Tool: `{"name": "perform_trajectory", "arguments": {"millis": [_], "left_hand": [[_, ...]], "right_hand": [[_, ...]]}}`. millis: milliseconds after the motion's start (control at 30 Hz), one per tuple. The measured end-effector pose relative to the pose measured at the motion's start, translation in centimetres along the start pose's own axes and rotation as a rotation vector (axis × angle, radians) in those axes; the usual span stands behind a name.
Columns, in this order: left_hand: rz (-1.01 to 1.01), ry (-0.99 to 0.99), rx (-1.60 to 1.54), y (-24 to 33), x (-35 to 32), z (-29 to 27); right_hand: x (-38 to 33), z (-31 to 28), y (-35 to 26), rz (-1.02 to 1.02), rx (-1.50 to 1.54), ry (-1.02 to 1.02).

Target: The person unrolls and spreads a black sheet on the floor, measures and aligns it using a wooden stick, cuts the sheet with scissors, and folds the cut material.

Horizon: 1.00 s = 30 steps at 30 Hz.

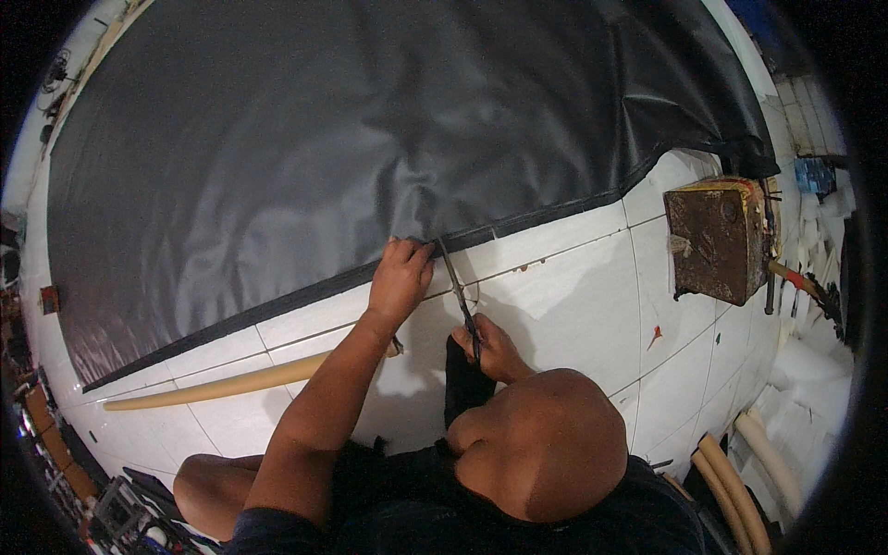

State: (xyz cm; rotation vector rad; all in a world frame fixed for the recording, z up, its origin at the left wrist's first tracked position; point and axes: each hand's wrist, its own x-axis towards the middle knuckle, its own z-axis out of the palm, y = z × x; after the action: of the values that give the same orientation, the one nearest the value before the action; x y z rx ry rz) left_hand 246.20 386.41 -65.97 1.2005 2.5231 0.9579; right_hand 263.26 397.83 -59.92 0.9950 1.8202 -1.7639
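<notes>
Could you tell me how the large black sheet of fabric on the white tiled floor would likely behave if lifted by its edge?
The large black sheet of fabric would probably drape limply: it puckers into soft folds where the left hand pinches its edge. Its faint sheen suggests a smooth, perhaps slippery surface. It lies thin and flat, so it is likely light.

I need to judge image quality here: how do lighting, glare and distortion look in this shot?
Head view: strong fisheye bending of the floor tile lines toward the dark rim; soft sheen on the black fabric; shadows under the left hand and right hand; scissors sharp.
</notes>
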Motion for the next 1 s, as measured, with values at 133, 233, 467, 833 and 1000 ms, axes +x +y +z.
{"name": "perform_trajectory", "arguments": {"millis": [133, 233, 467, 833, 1000], "left_hand": [[0.001, -0.011, -0.006, -0.3, 0.0, 0.2], [0.043, 0.020, 0.040, -0.2, -0.1, 0.4], [0.038, -0.041, 0.030, -0.6, -0.6, 0.4], [0.187, -0.127, 0.177, -0.7, -0.6, 0.0], [0.176, -0.172, 0.173, -0.9, -0.9, -0.8]], "right_hand": [[2.3, 1.1, 4.8, -0.047, -0.010, 0.052], [1.8, 0.1, 3.3, 0.019, -0.146, 0.038], [1.6, 1.0, 2.8, -0.080, 0.020, 0.073], [6.5, 1.2, 4.4, -0.236, -0.092, 0.179], [6.7, 2.1, 3.9, -0.312, -0.078, 0.205]]}}
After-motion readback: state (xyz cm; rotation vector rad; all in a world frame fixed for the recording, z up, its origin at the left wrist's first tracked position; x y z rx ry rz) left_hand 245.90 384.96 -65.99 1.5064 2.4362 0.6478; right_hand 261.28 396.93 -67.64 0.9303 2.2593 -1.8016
